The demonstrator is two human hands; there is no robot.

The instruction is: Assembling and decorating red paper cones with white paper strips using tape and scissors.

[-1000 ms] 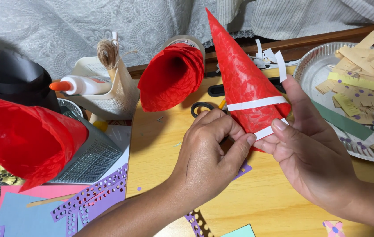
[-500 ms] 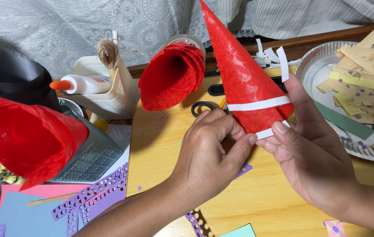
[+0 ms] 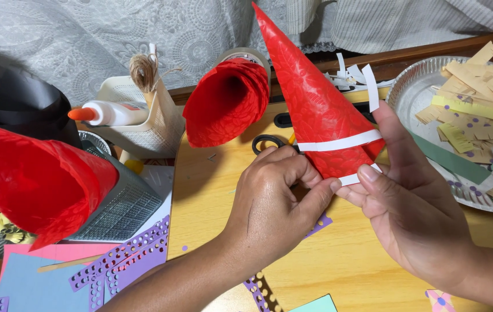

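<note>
A red paper cone [image 3: 310,98] stands point-up over the wooden table [image 3: 339,260], with two white paper strips [image 3: 339,143] around its lower part. My right hand [image 3: 414,208] holds the cone from the right side, thumb pressing the lower white strip at the rim. My left hand [image 3: 275,202] pinches the same rim from the left, thumb tip meeting the strip. Both hands grip the cone's base together.
A stack of red cones [image 3: 226,101] lies behind, another red cone [image 3: 32,179] at left. A glue bottle [image 3: 107,112] rests on a white basket [image 3: 142,124]. Black scissors [image 3: 269,141] lie on the table. A foil tray [image 3: 420,86] of paper strips sits right.
The cone has shifted slightly left and up in view, and my right thumb has slid along the lower white strip toward the left thumb.
</note>
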